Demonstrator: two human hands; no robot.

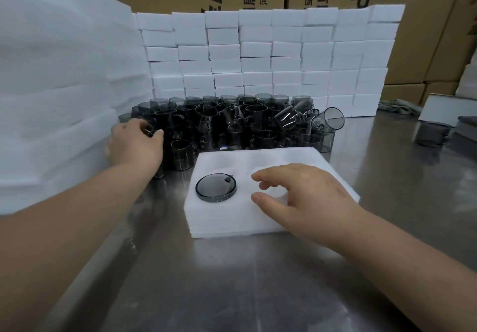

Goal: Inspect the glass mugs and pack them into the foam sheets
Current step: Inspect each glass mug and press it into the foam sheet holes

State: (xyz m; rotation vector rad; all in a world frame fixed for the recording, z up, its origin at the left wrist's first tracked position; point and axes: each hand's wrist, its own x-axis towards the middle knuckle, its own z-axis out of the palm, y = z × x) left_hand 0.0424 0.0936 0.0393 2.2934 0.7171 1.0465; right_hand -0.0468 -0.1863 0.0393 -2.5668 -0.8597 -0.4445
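Bare table [232,280] lies open before the foam [258,225]; behind it the pile [232,122] crowds against white boxes [258,55]. One mug [215,187] sits in the foam's near-left hole. The right hand [304,197] hovers over the foam, fingers spread, empty. The left hand [136,143] pinches a pile mug [151,126], the grip blurred. The pile is too tangled to count.

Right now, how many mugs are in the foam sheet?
1: a mug in the near-left pocket of the foam sheet. The right hand partly covers the pocket beside it; what shows looks empty.
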